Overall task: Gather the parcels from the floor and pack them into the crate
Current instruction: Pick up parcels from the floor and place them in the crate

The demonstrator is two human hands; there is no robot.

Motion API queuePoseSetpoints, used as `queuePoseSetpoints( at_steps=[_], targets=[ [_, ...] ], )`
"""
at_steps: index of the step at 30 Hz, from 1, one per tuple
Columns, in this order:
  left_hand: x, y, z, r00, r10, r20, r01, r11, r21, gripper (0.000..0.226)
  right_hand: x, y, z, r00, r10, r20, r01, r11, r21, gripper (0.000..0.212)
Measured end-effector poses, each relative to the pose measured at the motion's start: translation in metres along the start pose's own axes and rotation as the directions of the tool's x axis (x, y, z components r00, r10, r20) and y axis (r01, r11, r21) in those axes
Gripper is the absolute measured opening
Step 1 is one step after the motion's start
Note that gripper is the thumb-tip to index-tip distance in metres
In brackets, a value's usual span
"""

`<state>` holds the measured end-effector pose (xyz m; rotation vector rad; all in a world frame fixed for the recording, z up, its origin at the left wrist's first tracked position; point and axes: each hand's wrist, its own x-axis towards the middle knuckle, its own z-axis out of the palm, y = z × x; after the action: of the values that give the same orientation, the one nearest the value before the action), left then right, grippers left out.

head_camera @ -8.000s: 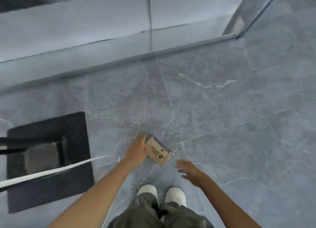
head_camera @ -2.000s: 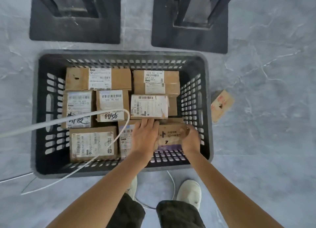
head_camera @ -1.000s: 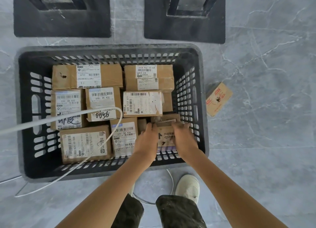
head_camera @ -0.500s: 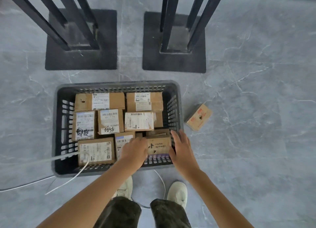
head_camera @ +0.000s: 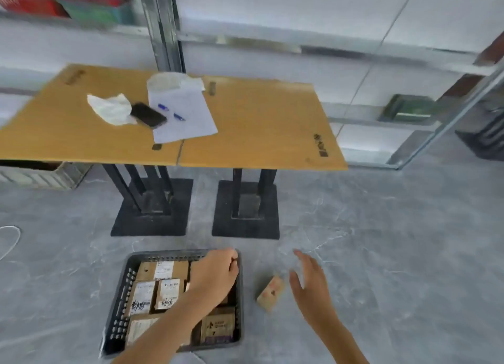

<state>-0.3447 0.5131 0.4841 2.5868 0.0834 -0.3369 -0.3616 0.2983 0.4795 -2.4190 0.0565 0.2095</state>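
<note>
The dark grey slatted crate (head_camera: 117, 312) sits on the floor in front of me, filled with several labelled cardboard parcels (head_camera: 163, 270). A brown parcel with a purple edge (head_camera: 218, 326) lies in its near right corner. My left hand (head_camera: 215, 277) hovers over the crate's far right part, fingers loosely curled, holding nothing. One small cardboard parcel (head_camera: 271, 292) lies tilted on the floor just right of the crate. My right hand (head_camera: 311, 287) is beside it on the right, fingers spread, not touching it.
Beyond the crate stands a wooden-topped table (head_camera: 267, 123) on two black bases (head_camera: 152, 208) (head_camera: 245, 211), carrying a sheet of paper (head_camera: 182, 112), a phone (head_camera: 147, 115) and a crumpled tissue. A white cable (head_camera: 12, 238) loops at left. Grey floor stretches to the right.
My view has risen from the crate to take in the table. Both hands have let go of the purple-edged parcel in the crate; my right hand has swung out towards the floor parcel.
</note>
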Motion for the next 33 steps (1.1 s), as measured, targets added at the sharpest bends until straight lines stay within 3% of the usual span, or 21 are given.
queuePoseSetpoints(
  at_steps=[5, 13, 17, 20, 24, 33],
  targets=[
    [-0.056, 0.108, -0.124, 0.965, 0.178, -0.194, -0.191, 0.98, -0.053, 0.025, -0.061, -0.07, -0.129, 0.979, -0.019, -0.202, 0.028, 0.999, 0.044, 0.044],
    [-0.188, 0.222, -0.251, 0.783, 0.359, -0.509, -0.459, 0.885, -0.083, 0.033, -0.189, -0.165, -0.266, 0.869, -0.183, -0.46, 0.213, 0.977, 0.015, 0.043],
    [-0.243, 0.239, -0.271, 0.682, 0.41, -0.606, -0.515, 0.857, 0.0, 0.035, -0.25, -0.182, -0.296, 0.826, -0.268, -0.496, 0.3, 0.954, -0.015, 0.042],
    [-0.269, 0.239, -0.276, 0.597, 0.451, -0.663, -0.432, 0.878, 0.208, 0.035, -0.279, -0.183, -0.306, 0.813, -0.298, -0.5, 0.325, 0.945, -0.035, 0.041],
    [-0.285, 0.226, -0.27, 0.59, 0.472, -0.655, -0.368, 0.879, 0.303, 0.039, -0.296, -0.18, -0.314, 0.808, -0.318, -0.495, 0.318, 0.944, -0.087, 0.04],
    [-0.284, 0.25, -0.252, 0.631, 0.498, -0.594, -0.357, 0.867, 0.348, 0.042, -0.282, -0.163, -0.327, 0.828, -0.299, -0.474, 0.276, 0.954, -0.12, 0.041]
  ],
)
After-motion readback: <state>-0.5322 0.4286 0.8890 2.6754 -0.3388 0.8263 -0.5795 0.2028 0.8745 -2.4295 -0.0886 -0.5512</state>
